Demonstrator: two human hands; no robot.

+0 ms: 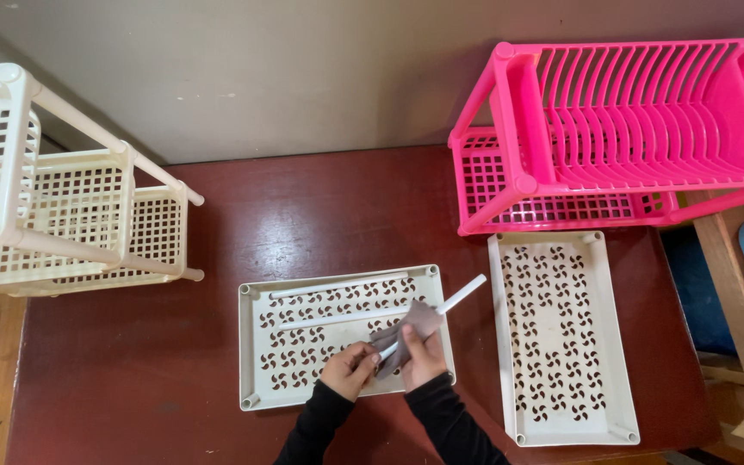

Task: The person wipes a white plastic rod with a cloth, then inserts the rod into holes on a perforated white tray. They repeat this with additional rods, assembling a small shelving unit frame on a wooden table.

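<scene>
Inside cream tray [256, 344]: two rods [337, 286].

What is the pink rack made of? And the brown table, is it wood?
The pink dish rack looks like moulded plastic: bright even colour, smooth glossy bars and grid. The table looks like dark red-brown wood with a shiny varnish, showing grain streaks and reflections, though it could be a laminate.

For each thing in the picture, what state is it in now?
White tube: held in both hands, tilted.
Grey cloth: wrapped around the tube.
Left hand: gripping.
Right hand: gripping.
Left tray: flat, two tubes inside.
Right tray: flat.
Pink rack: assembled, on its side.
Cream rack: assembled, on its side.
</scene>
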